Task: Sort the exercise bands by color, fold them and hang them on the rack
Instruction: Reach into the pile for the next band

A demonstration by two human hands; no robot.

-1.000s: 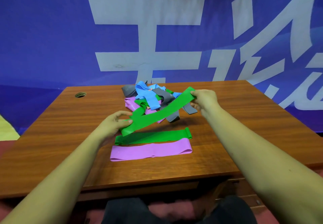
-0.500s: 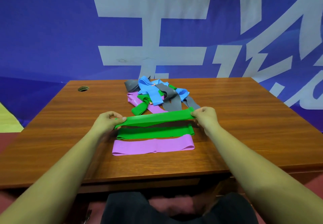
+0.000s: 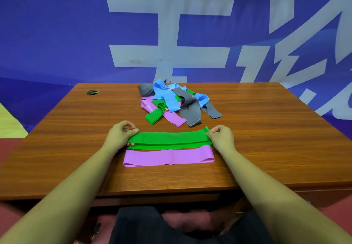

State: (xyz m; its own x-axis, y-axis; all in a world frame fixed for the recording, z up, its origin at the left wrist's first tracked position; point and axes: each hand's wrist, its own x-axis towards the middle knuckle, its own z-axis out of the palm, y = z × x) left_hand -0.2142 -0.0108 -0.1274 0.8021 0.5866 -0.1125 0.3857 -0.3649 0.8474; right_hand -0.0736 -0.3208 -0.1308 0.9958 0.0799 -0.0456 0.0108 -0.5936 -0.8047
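background: blue banner (image 3: 57,34) with big white characters fills the upper frame, behind the desk
surface: brown wood-grain desk (image 3: 266,139), centre frame; round cable hole (image 3: 92,92) at its upper left corner
unsorted: tangled pile (image 3: 177,102) of blue, grey, green and purple bands, upper centre of the desk, well apart from the sorted rows
top green band (image 3: 169,136): flat and stretched out left to right, centre frame, lying on the lower green band (image 3: 167,146); the lower one's near edge shows as a strip, so the two are slightly offset
why stacked: judged as same colour on same colour, i.e. the sort step
purple band (image 3: 168,157): flat in its own row, just below the greens in frame, far edge touching or tucked under them; kept separate by colour
left hand (image 3: 120,135): fingers curled, thumb and fingertips pinching the left end of the top green band
right hand (image 3: 222,136): fingers curled, pinching the right end
why both ends: likely keeps the band taut and square so it lands lined up
rack: not in view
progress: early; two greens and one purple laid out, pile mostly untouched, no hanging visible
lower frame: forearms, dark trousers (image 3: 137,224)
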